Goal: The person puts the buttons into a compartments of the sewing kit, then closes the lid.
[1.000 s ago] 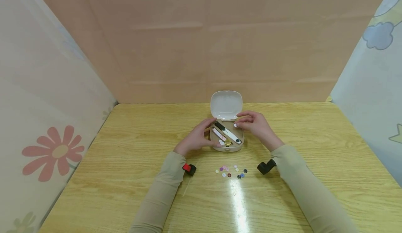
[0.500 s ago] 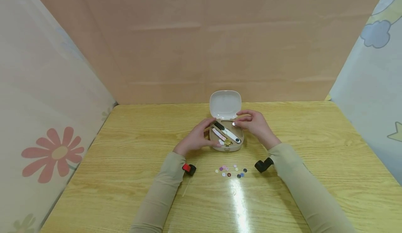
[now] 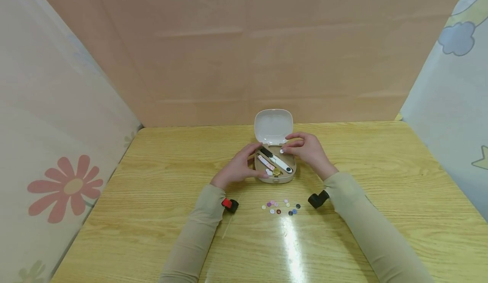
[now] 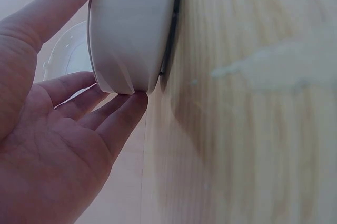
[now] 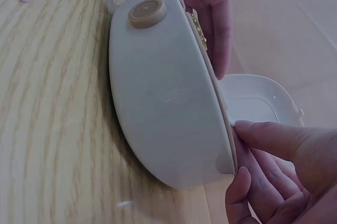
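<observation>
A small cream hinged case (image 3: pixel 284 180) stands on the table with its lid (image 3: pixel 273 126) raised. My left hand (image 3: pixel 238 167) grips it from the left, thumb at the front and fingertips at the back of its wall (image 4: pixel 131 29). Over the right compartment, my right hand (image 3: pixel 309 152) pinches a white button (image 3: pixel 281 151) between thumb and finger. In the right wrist view the right fingertips are right at the case rim. A white tool with a black end (image 3: pixel 282 163) lies diagonally inside. Beside it are a pink-and-white printed strip (image 3: pixel 265 162) and a round gold piece (image 3: pixel 276 171).
Several loose coloured buttons (image 3: pixel 278 211) lie on the wooden table (image 3: pixel 152 215) in front of the case. A brown button-shaped catch (image 5: pixel 147 12) juts from the case front. A tan backdrop (image 3: pixel 198 75) rises behind the table.
My right hand has shifted slightly left with the white button, farther over the compartment. The left hand keeps its grip on the case. The loose buttons have not moved.
</observation>
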Demonstrator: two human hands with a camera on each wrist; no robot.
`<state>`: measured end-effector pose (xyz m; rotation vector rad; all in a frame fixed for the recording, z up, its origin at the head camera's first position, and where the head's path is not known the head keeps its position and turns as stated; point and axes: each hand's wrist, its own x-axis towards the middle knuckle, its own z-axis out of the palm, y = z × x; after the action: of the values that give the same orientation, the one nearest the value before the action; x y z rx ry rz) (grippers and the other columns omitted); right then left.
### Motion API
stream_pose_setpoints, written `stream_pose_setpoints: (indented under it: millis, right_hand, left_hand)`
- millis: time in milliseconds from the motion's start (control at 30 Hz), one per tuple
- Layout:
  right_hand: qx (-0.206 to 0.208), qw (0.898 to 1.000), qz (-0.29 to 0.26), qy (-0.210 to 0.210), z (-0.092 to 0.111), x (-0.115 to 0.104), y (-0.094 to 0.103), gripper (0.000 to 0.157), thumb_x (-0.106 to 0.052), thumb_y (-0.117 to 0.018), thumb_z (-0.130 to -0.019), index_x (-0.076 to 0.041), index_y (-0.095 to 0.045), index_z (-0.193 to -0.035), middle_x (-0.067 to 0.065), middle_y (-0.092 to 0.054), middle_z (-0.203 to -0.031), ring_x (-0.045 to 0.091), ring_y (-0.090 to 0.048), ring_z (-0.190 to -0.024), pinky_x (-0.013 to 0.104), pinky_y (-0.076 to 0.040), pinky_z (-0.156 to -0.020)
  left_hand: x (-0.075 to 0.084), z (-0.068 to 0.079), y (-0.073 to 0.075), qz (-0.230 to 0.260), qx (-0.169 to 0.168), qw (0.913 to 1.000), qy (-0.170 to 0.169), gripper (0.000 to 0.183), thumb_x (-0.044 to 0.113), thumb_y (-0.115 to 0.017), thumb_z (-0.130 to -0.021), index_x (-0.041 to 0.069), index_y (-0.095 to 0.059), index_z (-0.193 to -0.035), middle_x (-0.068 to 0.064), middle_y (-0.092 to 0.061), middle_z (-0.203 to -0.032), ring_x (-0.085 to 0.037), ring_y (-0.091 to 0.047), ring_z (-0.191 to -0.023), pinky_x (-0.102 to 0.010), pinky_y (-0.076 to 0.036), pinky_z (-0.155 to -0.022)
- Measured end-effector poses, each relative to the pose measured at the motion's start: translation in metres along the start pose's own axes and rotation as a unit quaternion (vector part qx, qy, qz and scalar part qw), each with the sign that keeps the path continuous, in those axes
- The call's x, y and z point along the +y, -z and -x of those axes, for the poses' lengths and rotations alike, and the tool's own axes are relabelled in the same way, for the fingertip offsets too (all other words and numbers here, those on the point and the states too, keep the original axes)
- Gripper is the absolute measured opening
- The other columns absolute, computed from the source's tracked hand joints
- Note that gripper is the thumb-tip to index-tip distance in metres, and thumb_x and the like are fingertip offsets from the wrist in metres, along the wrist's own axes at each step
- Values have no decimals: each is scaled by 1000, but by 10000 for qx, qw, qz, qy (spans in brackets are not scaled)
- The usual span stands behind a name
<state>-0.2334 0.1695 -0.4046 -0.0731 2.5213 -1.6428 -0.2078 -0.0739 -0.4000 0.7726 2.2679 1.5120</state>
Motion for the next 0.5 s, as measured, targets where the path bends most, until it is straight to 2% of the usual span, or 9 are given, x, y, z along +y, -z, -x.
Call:
stream_pose_setpoints:
  millis: [100,500]
  right_hand:
    - [20,10000,93,-10,0,-1,0,41,-12,-76,-83,-2,-60,-120,11,-72,-96,19,-66,-94,19,-49,-70]
    - [27,9995,317,-45,0,-4,-2,39,-11,-75,-83,-3,-62,-120,11,-72,-95,22,-66,-95,20,-50,-70]
  left_hand:
    - [7,2,1,-44,18,10000,-12,90,2,-81,-75,-5,-28,-147,-21,-30,-149,-37,-31,-135,-48,-34,-108]
    - [8,4,2,-60,-37,10000,43,90,5,-81,-76,-3,-27,-147,-20,-29,-149,-36,-30,-136,-47,-32,-109]
